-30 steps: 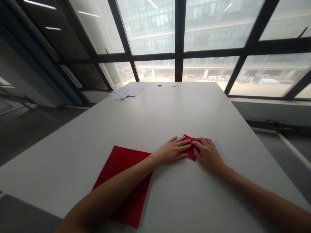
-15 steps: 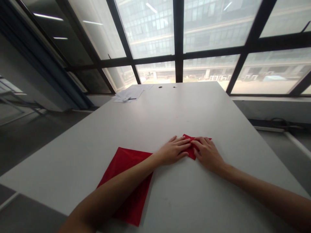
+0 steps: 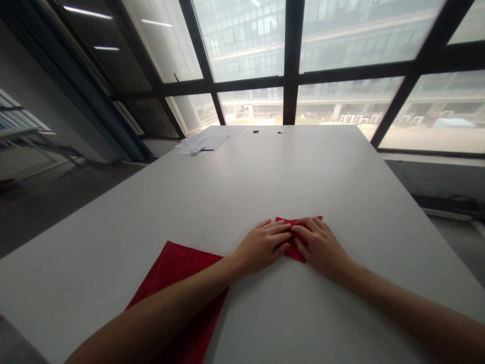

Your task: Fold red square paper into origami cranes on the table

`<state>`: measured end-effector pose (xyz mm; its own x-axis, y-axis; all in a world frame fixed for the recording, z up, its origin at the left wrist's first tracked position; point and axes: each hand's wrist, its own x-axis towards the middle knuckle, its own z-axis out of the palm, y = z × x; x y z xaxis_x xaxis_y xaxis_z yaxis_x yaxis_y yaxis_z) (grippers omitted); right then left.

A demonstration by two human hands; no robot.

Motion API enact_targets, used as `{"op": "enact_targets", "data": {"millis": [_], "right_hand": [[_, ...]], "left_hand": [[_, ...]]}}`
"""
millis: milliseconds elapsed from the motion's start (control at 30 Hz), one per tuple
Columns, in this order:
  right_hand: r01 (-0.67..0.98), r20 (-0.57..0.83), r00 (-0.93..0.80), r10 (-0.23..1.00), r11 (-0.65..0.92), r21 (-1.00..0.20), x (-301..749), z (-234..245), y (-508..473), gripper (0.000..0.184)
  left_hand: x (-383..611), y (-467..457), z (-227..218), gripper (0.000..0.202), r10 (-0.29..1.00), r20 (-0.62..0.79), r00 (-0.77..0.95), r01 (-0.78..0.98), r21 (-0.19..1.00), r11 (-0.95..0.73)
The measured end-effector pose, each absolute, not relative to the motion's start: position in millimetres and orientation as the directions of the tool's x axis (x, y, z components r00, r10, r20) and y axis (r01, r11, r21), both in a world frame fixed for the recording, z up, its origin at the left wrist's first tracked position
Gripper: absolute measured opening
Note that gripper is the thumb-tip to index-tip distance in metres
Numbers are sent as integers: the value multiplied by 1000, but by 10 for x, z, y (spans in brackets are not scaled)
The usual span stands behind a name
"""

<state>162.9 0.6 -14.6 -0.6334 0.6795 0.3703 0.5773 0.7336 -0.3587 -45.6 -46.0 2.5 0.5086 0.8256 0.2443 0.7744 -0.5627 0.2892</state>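
A small folded piece of red paper (image 3: 294, 253) lies on the white table in front of me, mostly covered by my hands. My left hand (image 3: 261, 246) rests palm down at its left side, fingers stretched out flat and the tips on the paper. From the right, my right hand (image 3: 320, 246) lies over the paper with its fingers apart and slightly bent, pressing down near the left fingertips. A larger red paper sheet (image 3: 178, 263) is under my left forearm, which hides part of it. What is beneath my right palm is hidden.
The white table (image 3: 242, 187) stretches away to large windows with dark frames (image 3: 291, 65). White papers (image 3: 212, 139) with a dark pen-like item (image 3: 207, 150) lie at the far left corner. Two small dark spots, perhaps cable holes (image 3: 255, 132), sit near the far edge.
The camera view has shifted a little. The small paper appears slightly turned and my hands are a bit closer together, still on it. The large sheet lies lower left in view.
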Motion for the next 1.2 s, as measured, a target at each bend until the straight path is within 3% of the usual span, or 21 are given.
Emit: {"op": "enact_targets", "data": {"millis": [200,367,733,1000,1200], "right_hand": [[572,348,-646,680,732,-369,1645,-117,16,25],[570,358,-641,679,733,-371,1651,-135,34,25],[648,374,-588,717,694,-312,1660,-157,-1,27],[595,432,-568,701,712,-373,1665,-159,37,32],[452,468,-632,618,784,-425,1681,-149,49,21]], "left_hand": [[-550,-393,-6,37,789,274,550,704,356,-614],[-551,-382,7,26,749,324,578,639,392,-662],[-487,-433,-9,34,846,265,462,778,337,-530],[-506,-418,-28,45,841,236,486,763,354,-541],[-503,-418,-26,43,846,255,468,759,374,-533]]}}
